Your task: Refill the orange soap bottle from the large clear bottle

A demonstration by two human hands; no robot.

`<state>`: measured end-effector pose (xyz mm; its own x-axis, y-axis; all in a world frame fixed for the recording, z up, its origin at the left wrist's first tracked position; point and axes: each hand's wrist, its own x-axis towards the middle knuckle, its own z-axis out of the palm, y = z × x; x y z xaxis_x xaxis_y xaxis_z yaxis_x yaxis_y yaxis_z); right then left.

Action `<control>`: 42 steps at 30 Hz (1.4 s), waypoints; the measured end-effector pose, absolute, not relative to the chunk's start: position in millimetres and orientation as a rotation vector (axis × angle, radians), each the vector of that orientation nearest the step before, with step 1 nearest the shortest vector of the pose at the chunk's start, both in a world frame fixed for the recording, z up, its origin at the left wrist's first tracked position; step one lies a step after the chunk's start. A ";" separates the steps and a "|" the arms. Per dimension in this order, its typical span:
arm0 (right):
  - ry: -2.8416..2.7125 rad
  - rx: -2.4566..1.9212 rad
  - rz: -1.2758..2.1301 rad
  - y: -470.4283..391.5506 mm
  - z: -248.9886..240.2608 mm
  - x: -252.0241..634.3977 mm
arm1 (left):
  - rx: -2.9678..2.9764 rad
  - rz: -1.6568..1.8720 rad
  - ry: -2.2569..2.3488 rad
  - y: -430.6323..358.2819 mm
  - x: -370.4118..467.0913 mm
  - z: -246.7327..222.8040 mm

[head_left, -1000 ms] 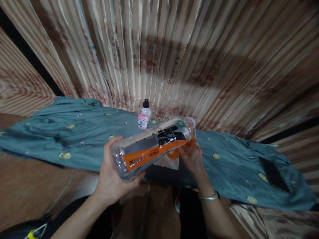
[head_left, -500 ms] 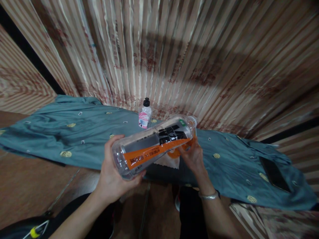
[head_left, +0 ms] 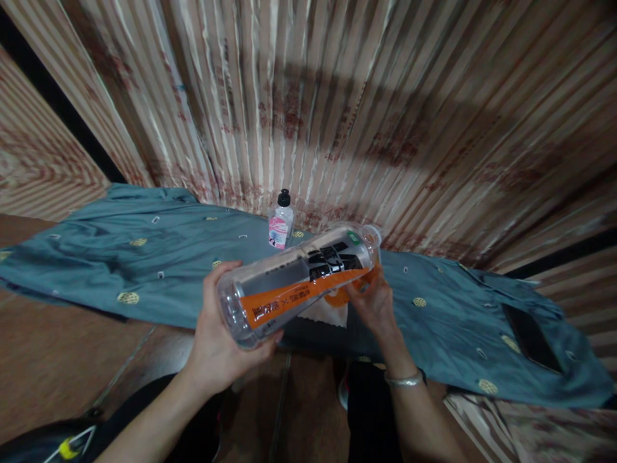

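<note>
A large clear plastic bottle with an orange and black label lies tilted across the middle, its neck up to the right. My left hand is wrapped round its base end, thumb underneath. Near the neck, my right hand is closed on the bottle, its fingers partly hidden behind it. An orange curved piece shows by the right fingertips; I cannot tell what it is. Below the bottle, a whitish paper or cloth lies on the teal cloth, mostly covered from sight.
A small clear bottle with a black cap and pink label stands behind the large one. The teal cloth covers a low, long surface. At the right lies a dark phone. A striped curtain hangs close behind.
The large bottle has turned slightly about its long axis, so the label's lettering sits a little differently. Both hands keep their places on it.
</note>
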<state>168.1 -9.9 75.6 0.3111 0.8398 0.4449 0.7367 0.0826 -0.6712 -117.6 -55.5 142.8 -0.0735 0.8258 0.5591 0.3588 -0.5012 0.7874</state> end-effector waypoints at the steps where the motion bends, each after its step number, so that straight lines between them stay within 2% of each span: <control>1: -1.447 -1.666 0.144 -9.8 76.2 167.9 | 1.809 1.599 1.267 -55.6 -117.7 141.8; 21: -1.438 -1.863 0.157 -10.5 74.8 170.2 | 1.634 1.512 1.224 -57.8 -112.2 147.7; 42: -1.413 -1.853 0.194 -13.0 84.1 164.5 | 1.663 1.496 1.218 -58.7 -114.8 149.7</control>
<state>164.5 -13.0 84.1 0.3693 0.8713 0.3232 0.7516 -0.0756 -0.6552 -114.8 -58.7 149.7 -0.0492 0.8997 0.4337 0.2424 -0.4105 0.8791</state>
